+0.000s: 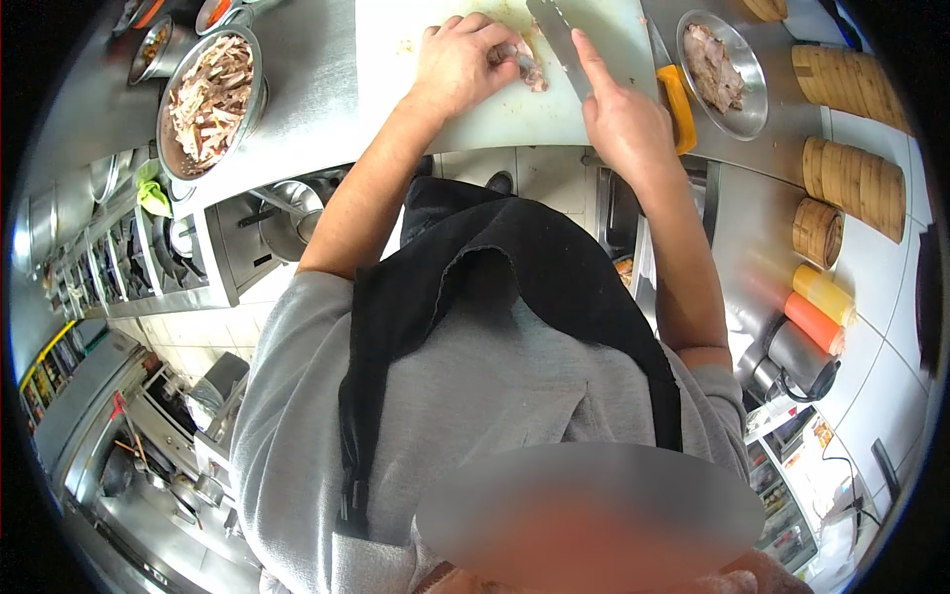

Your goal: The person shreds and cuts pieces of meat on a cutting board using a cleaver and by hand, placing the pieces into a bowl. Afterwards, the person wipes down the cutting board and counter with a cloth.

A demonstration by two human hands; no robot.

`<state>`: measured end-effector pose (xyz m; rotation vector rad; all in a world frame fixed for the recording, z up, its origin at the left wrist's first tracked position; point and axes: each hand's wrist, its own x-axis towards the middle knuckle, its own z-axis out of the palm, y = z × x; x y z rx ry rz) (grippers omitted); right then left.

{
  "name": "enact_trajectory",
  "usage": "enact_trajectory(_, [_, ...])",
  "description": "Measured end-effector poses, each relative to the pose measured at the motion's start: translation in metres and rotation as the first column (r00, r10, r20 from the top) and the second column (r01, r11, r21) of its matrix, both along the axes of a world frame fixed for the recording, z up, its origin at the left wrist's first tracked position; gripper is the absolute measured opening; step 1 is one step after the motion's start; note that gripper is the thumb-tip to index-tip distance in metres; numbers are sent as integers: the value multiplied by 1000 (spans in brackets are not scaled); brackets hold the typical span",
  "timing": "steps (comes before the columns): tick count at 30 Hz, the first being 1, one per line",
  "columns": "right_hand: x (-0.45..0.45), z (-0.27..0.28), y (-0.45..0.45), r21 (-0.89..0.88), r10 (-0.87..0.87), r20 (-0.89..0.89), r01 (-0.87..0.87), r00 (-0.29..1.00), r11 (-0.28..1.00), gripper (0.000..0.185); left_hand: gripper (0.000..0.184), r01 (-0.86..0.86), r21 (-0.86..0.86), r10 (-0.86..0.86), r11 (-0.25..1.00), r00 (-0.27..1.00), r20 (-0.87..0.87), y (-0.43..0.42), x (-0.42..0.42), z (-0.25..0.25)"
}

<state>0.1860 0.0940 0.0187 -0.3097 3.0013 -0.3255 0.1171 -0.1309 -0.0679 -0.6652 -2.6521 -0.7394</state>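
On the white cutting board (396, 99), my left hand (460, 64) has its fingers curled over a piece of meat (532, 71), pressing it to the board. My right hand (628, 124) grips a broad-bladed knife (559, 40), with its index finger stretched along the blade. The handle is hidden in the palm. The blade stands just right of the meat, and small scraps lie around it. Beside my right hand is a second knife with a yellow handle (679, 111), lying at the board's right edge.
A metal bowl of sliced meat strips (210, 104) stands at the left. To the right is a metal bowl with larger meat pieces (714, 69). Bamboo steamers (853, 188) and squeeze bottles (813, 322) line the right wall. A stove (124, 252) is at the left.
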Motion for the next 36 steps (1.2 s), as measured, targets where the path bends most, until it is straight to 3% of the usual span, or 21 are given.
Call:
enact_trajectory(4, [17, 19, 3, 89, 16, 98, -25, 995, 996, 82, 24, 13, 75, -18, 997, 998, 58, 3, 5, 15])
enact_trajectory(9, [28, 19, 2, 62, 75, 86, -80, 993, 995, 83, 18, 42, 168, -49, 985, 998, 42, 3, 5, 18])
enact_trajectory(21, [19, 17, 7, 76, 107, 128, -117, 986, 990, 83, 15, 36, 83, -44, 996, 994, 101, 6, 1, 17])
enact_trajectory(24, [12, 8, 2, 88, 129, 130, -141, 983, 986, 82, 17, 88, 113, -92, 990, 995, 35, 5, 3, 15])
enact_trajectory(26, [5, 2, 6, 112, 140, 119, -153, 983, 982, 82, 25, 15, -13, -14, 1000, 998, 63, 2, 0, -1])
enact_trajectory(28, [0, -1, 13, -41, 107, 130, -102, 986, 994, 80, 26, 21, -27, -20, 999, 1000, 11, 1, -1, -3])
enact_trajectory(30, [2, -4, 22, -55, 62, 105, -56, 993, 997, 79, 28, 30, -42, -31, 999, 999, -34, -1, -1, -5])
enact_trajectory(32, [1, -3, 26, -71, 24, 82, -18, 996, 997, 78, 34, 39, 77, -49, 996, 990, 131, -6, -3, -6])
enact_trajectory(33, [4, 0, 27, -49, -6, 69, 10, 998, 999, 77, 34, 40, 77, -50, 996, 989, 136, -7, 1, -1])
enact_trajectory(35, [10, 7, 29, -26, -33, 60, 35, 998, 999, 76, 44, -29, 297, -42, 954, 972, 231, -11, 12, 9])
enact_trajectory(36, [13, 13, 30, -43, -31, 62, 34, 998, 998, 76, 44, -32, 298, -40, 954, 972, 233, -14, 14, 6])
